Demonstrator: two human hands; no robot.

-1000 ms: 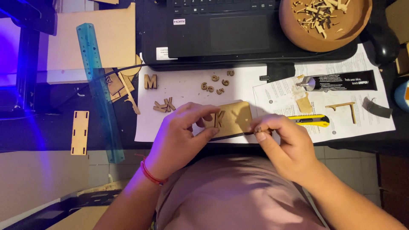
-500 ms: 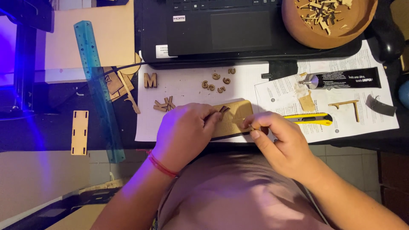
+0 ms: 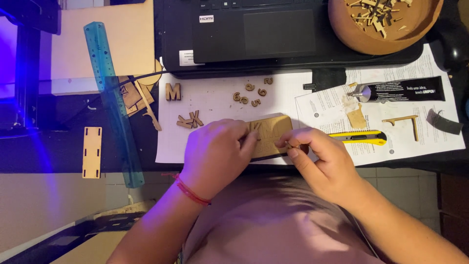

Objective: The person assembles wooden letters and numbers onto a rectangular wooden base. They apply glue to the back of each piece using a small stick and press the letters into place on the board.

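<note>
A small rounded wooden plaque [image 3: 271, 134] with cut-out shapes lies on white paper [image 3: 215, 105] at the desk's near edge. My left hand [image 3: 215, 154] presses on its left side, fingertips resting on the wood. My right hand [image 3: 322, 164] sits at the plaque's right edge, with thumb and forefinger pinched on a tiny wooden piece [image 3: 288, 145]. Loose wooden letters [image 3: 189, 120] and small wooden numbers [image 3: 251, 93] lie on the paper just beyond the plaque.
A yellow utility knife [image 3: 359, 138] and a black glue tube [image 3: 400, 90] lie on printed sheets to the right. A laptop [image 3: 273, 32], a brown bowl of wood scraps [image 3: 386, 22], a teal ruler [image 3: 112, 100] and a slotted wooden strip [image 3: 92, 151] surround the work area.
Both hands have stayed on the plaque. My right hand's pinch has shifted slightly left, closer to the plaque's right edge.
</note>
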